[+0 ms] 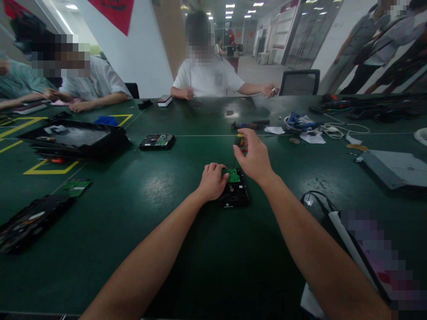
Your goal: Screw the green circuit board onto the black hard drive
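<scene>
A black hard drive [236, 194] with a green circuit board [232, 175] at its far end lies flat on the table in front of me. My left hand [213, 181] grips its left side, with the thumb over the edge of the board. Above the drive's far right corner, my right hand [254, 155] holds a screwdriver [239, 140] by its dark and yellow handle. The thin shaft points down toward the board; whether the tip touches a screw I cannot tell.
On the green table [160, 240], another hard drive [157, 141] lies left of centre and a black tray [76, 138] behind it. An opened drive [33, 218] is at far left. A grey metal case [393, 166] and cables stand right. Across sits a person [210, 80].
</scene>
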`<move>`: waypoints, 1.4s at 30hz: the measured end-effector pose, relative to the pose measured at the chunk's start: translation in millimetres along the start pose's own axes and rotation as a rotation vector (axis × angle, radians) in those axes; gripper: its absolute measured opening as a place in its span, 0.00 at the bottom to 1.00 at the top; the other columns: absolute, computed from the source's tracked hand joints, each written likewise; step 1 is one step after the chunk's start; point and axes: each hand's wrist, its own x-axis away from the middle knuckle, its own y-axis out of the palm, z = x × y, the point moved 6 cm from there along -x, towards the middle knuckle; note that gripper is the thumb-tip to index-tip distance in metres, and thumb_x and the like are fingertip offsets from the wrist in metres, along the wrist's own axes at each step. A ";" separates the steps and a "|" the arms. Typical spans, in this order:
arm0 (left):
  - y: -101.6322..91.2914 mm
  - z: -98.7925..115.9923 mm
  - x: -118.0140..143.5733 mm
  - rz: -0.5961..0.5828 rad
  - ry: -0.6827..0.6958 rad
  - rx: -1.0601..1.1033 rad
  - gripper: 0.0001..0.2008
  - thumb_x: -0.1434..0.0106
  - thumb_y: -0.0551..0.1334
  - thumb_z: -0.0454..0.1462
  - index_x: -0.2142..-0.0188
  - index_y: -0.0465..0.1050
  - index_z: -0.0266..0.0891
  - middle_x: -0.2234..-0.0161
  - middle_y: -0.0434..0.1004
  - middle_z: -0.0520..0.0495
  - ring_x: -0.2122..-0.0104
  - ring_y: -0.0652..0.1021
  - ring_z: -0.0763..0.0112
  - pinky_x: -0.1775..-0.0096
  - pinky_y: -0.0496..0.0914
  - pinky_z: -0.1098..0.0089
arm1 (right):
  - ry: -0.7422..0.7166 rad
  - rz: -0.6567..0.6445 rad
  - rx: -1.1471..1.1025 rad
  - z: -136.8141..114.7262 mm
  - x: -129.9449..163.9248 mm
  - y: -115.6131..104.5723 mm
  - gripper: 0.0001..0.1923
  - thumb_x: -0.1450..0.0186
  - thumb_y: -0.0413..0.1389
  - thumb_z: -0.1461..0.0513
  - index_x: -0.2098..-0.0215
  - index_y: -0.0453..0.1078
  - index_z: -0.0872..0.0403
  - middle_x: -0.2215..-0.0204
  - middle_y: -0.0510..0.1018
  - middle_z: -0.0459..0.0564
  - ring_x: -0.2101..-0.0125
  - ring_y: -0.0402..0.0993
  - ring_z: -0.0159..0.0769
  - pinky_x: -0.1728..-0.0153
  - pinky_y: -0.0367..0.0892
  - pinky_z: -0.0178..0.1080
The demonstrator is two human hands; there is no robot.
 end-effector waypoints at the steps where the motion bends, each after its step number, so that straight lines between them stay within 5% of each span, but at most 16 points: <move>1: 0.1 -0.3 0.0 0.001 -0.003 0.001 0.18 0.27 0.56 0.43 0.41 0.69 0.40 0.46 0.71 0.38 0.43 0.68 0.51 0.41 0.65 0.52 | 0.005 -0.002 -0.001 -0.4 0.2 -0.4 0.22 0.33 0.56 0.63 0.41 0.64 0.49 0.48 0.76 0.57 0.52 0.76 0.50 0.52 0.73 0.55; 25: -1.4 2.4 3.7 -0.009 -0.073 -0.076 0.19 0.27 0.55 0.45 0.41 0.69 0.44 0.44 0.70 0.37 0.42 0.66 0.45 0.43 0.64 0.46 | 0.045 -0.072 -0.004 4.0 -3.6 -2.2 0.19 0.33 0.54 0.65 0.44 0.63 0.50 0.51 0.78 0.58 0.59 0.78 0.46 0.56 0.75 0.51; 42: -0.3 1.7 0.7 0.003 -0.010 -0.091 0.19 0.27 0.56 0.43 0.41 0.69 0.39 0.46 0.71 0.37 0.45 0.72 0.51 0.43 0.68 0.53 | 0.052 -0.133 0.018 -3.2 -4.6 -5.5 0.18 0.32 0.54 0.65 0.44 0.64 0.51 0.49 0.77 0.58 0.57 0.78 0.47 0.53 0.73 0.51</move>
